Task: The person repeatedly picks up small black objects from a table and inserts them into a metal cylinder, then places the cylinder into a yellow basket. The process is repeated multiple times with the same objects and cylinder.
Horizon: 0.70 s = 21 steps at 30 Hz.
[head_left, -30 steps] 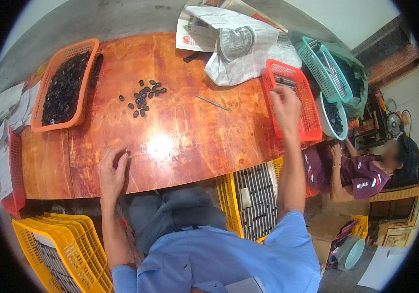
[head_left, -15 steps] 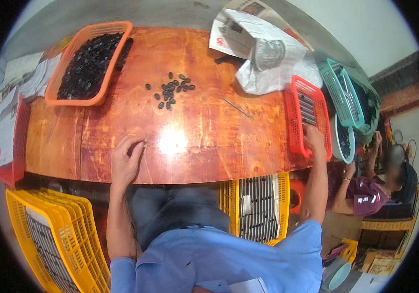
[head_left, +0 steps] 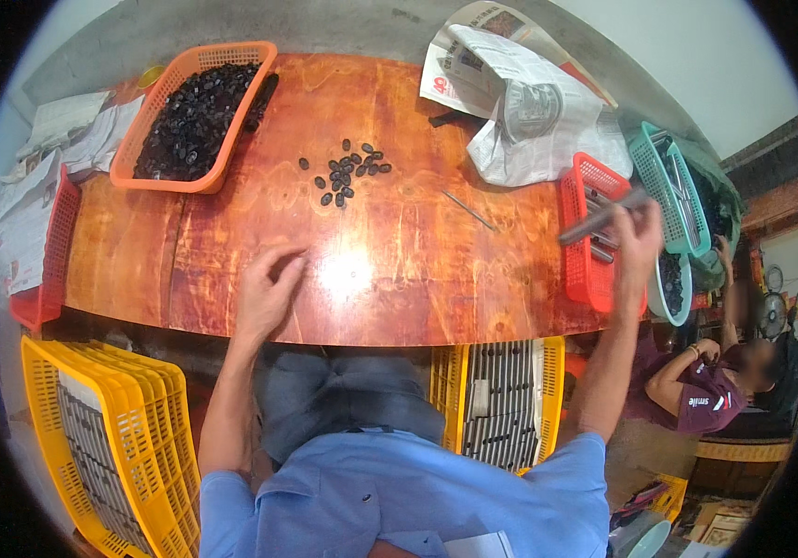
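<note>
My right hand (head_left: pixel 638 237) grips a grey metal tube (head_left: pixel 599 221), blurred by motion, above the red basket (head_left: pixel 624 298); whether it is one tube or more I cannot tell. More metal tubes lie in that basket beneath it. My left hand (head_left: pixel 267 286) rests near the table's front edge, fingers curved and thumb a little apart, with nothing visible in it. Beyond it, a loose cluster of small black oval pieces (head_left: pixel 345 171) lies on the wooden table (head_left: pixel 250 219). A thin metal rod (head_left: pixel 469 210) lies alone between the cluster and the red basket.
An orange basket (head_left: pixel 216 175) full of black pieces stands at the far left, beside papers and a red basket (head_left: pixel 57 256). Newspaper and white wrapping (head_left: pixel 547 139) lie at the back right, near a teal basket (head_left: pixel 657 191). Yellow crates (head_left: pixel 152 409) stand below; another person (head_left: pixel 696 391) sits at right.
My right hand has lifted out of the red basket, bringing a metal tube up with it. My left hand has shifted slightly to the right. The view has moved a little.
</note>
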Available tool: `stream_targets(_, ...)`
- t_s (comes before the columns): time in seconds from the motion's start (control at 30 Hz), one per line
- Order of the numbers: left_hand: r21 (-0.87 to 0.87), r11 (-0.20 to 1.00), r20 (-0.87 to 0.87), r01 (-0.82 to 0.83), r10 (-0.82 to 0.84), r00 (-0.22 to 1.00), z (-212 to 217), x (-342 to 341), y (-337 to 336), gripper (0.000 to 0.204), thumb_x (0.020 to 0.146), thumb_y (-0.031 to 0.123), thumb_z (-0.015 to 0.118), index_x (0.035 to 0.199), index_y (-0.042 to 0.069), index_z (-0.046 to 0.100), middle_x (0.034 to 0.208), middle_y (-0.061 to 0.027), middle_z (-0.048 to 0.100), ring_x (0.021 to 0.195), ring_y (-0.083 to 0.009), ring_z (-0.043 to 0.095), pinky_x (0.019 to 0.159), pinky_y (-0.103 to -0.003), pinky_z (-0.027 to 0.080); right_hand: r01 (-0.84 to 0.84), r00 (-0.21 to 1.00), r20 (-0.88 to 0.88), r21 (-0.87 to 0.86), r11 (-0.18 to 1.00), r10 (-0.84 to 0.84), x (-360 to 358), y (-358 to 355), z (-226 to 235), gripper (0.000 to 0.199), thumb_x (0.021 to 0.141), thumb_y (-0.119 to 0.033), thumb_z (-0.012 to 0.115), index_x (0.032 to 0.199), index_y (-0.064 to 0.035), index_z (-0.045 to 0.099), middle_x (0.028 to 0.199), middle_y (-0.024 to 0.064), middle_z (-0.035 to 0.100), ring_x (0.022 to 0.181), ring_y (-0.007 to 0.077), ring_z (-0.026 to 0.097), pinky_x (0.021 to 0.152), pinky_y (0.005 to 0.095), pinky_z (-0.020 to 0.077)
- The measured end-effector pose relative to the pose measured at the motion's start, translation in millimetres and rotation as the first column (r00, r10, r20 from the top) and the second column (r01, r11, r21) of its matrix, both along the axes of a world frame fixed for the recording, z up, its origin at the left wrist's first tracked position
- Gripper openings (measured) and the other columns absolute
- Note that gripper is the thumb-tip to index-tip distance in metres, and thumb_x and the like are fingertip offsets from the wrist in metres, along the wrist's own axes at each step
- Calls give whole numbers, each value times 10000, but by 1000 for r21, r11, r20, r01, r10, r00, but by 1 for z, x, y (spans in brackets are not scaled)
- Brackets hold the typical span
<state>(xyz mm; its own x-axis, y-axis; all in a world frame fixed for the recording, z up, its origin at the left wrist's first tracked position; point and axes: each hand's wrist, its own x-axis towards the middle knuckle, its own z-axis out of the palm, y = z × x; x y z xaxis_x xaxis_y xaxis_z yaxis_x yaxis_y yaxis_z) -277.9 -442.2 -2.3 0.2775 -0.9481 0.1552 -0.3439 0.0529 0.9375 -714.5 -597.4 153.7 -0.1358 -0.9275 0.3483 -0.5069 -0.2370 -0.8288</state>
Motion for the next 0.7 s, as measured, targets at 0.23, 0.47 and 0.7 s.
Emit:
stream_targets(0.23,-14,928,-519,372,-325,791,18,-71,-53,682,1006,118,669,1593,31,333,1306,-137,606,1081,-181,637,902,-314,576,-583,794,372,246,774,481,182,9,-108,461,925,-71,736,1307,24,496,933,70,683,807,116,660,671,266,524)
stream_targets(0.47,25,926,-757,377,-229,612,-3,-45,-78,528,1031,135,656,1499,63,424,1085,-102,688,775,-115,654,659,-279,568,-378,925,58,14,926,377,235,4,-118,354,940,-150,716,1234,24,626,1004,155,699,774,224,684,729,356,555)
stream_targets(0.7,-89,920,-878,381,-253,406,-31,-25,-88,526,1038,163,646,1486,14,414,1170,-144,660,867,-188,692,733,-329,598,-504,796,-438,-96,858,418,237,-47,-168,339,898,-70,689,1227,12,675,1175,202,673,1078,386,660,964,459,534)
